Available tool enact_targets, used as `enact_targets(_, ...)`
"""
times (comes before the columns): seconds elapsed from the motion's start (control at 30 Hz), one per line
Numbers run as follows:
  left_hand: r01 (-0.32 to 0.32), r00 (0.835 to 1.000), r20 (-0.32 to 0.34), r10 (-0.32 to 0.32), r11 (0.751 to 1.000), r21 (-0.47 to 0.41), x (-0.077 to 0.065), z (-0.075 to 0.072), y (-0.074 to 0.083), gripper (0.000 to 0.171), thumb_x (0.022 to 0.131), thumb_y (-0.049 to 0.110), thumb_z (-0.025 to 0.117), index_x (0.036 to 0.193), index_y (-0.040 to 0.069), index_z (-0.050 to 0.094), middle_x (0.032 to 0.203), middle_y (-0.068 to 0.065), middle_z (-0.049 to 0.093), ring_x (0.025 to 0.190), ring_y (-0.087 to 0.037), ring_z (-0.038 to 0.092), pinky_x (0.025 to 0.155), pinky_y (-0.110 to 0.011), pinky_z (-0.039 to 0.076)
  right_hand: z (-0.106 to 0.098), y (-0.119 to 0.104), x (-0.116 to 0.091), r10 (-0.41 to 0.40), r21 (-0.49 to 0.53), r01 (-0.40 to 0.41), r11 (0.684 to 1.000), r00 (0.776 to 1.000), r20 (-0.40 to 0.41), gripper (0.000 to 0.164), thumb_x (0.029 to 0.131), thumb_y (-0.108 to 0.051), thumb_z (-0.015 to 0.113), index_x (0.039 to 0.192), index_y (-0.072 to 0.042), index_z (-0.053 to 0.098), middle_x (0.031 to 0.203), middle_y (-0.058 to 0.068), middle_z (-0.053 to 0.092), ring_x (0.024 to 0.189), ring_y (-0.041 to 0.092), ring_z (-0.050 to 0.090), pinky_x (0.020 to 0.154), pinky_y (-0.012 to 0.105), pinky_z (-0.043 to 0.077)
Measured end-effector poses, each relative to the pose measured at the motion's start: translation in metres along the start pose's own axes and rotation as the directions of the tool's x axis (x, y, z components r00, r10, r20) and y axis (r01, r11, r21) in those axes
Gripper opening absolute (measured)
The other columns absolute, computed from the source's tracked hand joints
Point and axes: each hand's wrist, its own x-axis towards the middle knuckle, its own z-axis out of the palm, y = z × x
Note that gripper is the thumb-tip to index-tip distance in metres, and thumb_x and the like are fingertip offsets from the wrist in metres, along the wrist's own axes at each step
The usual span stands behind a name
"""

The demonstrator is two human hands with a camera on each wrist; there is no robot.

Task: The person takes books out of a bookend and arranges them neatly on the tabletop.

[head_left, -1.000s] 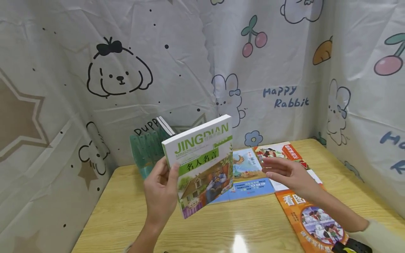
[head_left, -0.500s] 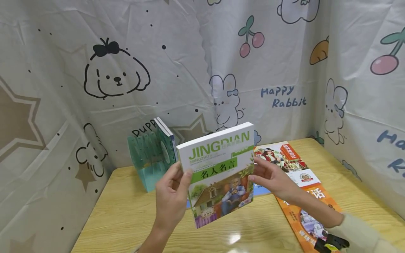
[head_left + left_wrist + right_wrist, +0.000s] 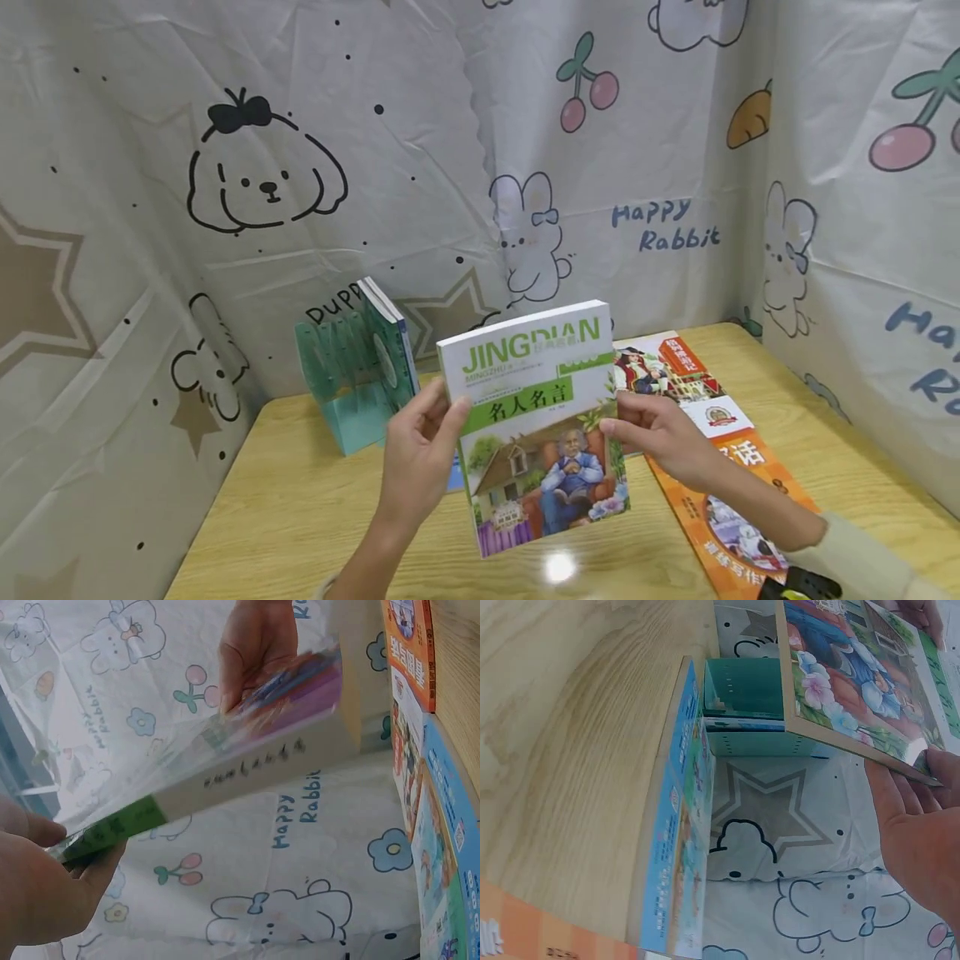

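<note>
Currently, from the head, the left hand [image 3: 422,446] and right hand [image 3: 667,429] grip the green-and-white book [image 3: 536,433] above the table [image 3: 292,500], right of the far green rack [image 3: 360,422]. Left wrist view: the left hand's fingers clasp its spine side. Right wrist view: the right hand's pinch the opposite edge.

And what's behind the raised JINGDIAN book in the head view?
A blue book peeks out at lower left, a red-and-white book at right; the JINGDIAN book hides the rest.

Rack [image 3: 356,412] L of held bk [image 3: 528,425]
</note>
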Motion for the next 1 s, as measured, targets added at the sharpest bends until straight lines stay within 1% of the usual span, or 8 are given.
enact_targets(0.17, 0.104, 0.993, 0.047, -0.104, 0.995, -0.004, 0.002, -0.004, -0.005, 0.032, 0.098, 0.004, 0.063, 0.129, -0.003, 0.063, 0.111, -0.016, 0.071, 0.094, -0.024, 0.072, 0.075, -0.03, 0.058, -0.005, 0.005, -0.01, 0.074, 0.068, -0.076, 0.995, 0.997, 0.032, 0.035, 0.101, -0.004, 0.058, 0.072, 0.005, 0.04, 0.062, 0.002, 0.032, 0.056, 0.008, 0.036, 0.056, 0.026, 0.048)
enact_targets(0.37, 0.155, 0.985, 0.066, -0.158, 0.987, 0.051, 0.004, -0.016, -0.013, 0.033, 0.097, 0.005, 0.065, 0.13, -0.002, 0.064, 0.116, -0.014, 0.07, 0.102, -0.02, 0.07, 0.081, -0.029, 0.057, -0.014, 0.011, -0.022, 0.183, 0.095, -0.191, 0.977, 0.979, 0.085, 0.027, 0.102, -0.008, 0.056, 0.086, 0.014, 0.056, 0.066, -0.005, 0.038, 0.064, 0.005, 0.046, 0.069, 0.031, 0.056)
enact_targets(0.47, 0.142, 0.988, 0.045, -0.145, 0.987, 0.069, 0.006, -0.022, -0.016, 0.031, 0.097, 0.006, 0.065, 0.127, 0.0, 0.065, 0.115, -0.011, 0.071, 0.102, -0.02, 0.07, 0.082, -0.031, 0.057, -0.02, 0.015, -0.032, 0.229, 0.126, -0.241, 0.962, 0.968, 0.107, 0.039, 0.102, -0.007, 0.055, 0.121, 0.027, 0.052, 0.065, -0.005, 0.04, 0.064, 0.006, 0.049, 0.075, 0.034, 0.057)
enact_targets(0.53, 0.13, 0.991, 0.031, -0.133, 0.988, 0.078, 0.008, -0.026, -0.018, 0.028, 0.098, 0.007, 0.064, 0.125, 0.0, 0.066, 0.113, -0.01, 0.072, 0.102, -0.022, 0.07, 0.082, -0.033, 0.057, -0.023, 0.018, -0.039, 0.257, 0.16, -0.275, 0.948, 0.959, 0.121, 0.047, 0.103, -0.007, 0.054, 0.13, 0.028, 0.041, 0.061, -0.005, 0.037, 0.06, 0.006, 0.045, 0.074, 0.032, 0.055)
enact_targets(0.67, 0.123, 0.992, 0.004, -0.124, 0.984, 0.127, 0.009, -0.032, -0.02, 0.025, 0.099, 0.008, 0.063, 0.122, 0.001, 0.069, 0.111, -0.008, 0.072, 0.099, -0.024, 0.071, 0.081, -0.033, 0.058, -0.029, 0.027, -0.047, 0.295, 0.22, -0.324, 0.92, 0.943, 0.156, 0.037, 0.104, -0.007, 0.051, 0.117, 0.028, 0.049, 0.058, -0.003, 0.025, 0.052, 0.013, 0.027, 0.06, 0.03, 0.042)
enact_targets(0.77, 0.129, 0.992, -0.005, -0.13, 0.982, 0.137, 0.009, -0.035, -0.021, 0.023, 0.099, 0.007, 0.063, 0.121, 0.001, 0.069, 0.111, -0.009, 0.072, 0.099, -0.022, 0.07, 0.082, -0.032, 0.057, -0.032, 0.035, -0.053, 0.333, 0.235, -0.366, 0.901, 0.928, 0.169, 0.029, 0.105, -0.009, 0.051, 0.087, 0.013, 0.048, 0.061, -0.002, 0.024, 0.054, 0.017, 0.024, 0.054, 0.035, 0.031)
enact_targets(0.9, 0.136, 0.991, -0.018, -0.135, 0.984, 0.114, 0.009, -0.036, -0.02, 0.023, 0.1, 0.005, 0.061, 0.12, -0.001, 0.069, 0.11, -0.013, 0.072, 0.1, -0.018, 0.07, 0.085, -0.031, 0.056, -0.036, 0.045, -0.063, 0.383, 0.236, -0.426, 0.873, 0.9, 0.207, 0.027, 0.105, -0.011, 0.05, 0.098, 0.016, 0.052, 0.061, -0.001, 0.022, 0.053, 0.018, 0.02, 0.055, 0.038, 0.026)
enact_targets(1.0, 0.138, 0.99, -0.033, -0.135, 0.983, 0.117, 0.009, -0.039, -0.018, 0.023, 0.1, 0.005, 0.06, 0.12, -0.002, 0.069, 0.11, -0.014, 0.072, 0.099, -0.016, 0.07, 0.085, -0.03, 0.056, -0.039, 0.05, -0.069, 0.423, 0.251, -0.482, 0.839, 0.869, 0.256, 0.052, 0.106, -0.01, 0.047, 0.135, 0.03, 0.032, 0.059, -0.002, 0.021, 0.051, 0.017, 0.016, 0.056, 0.033, 0.03)
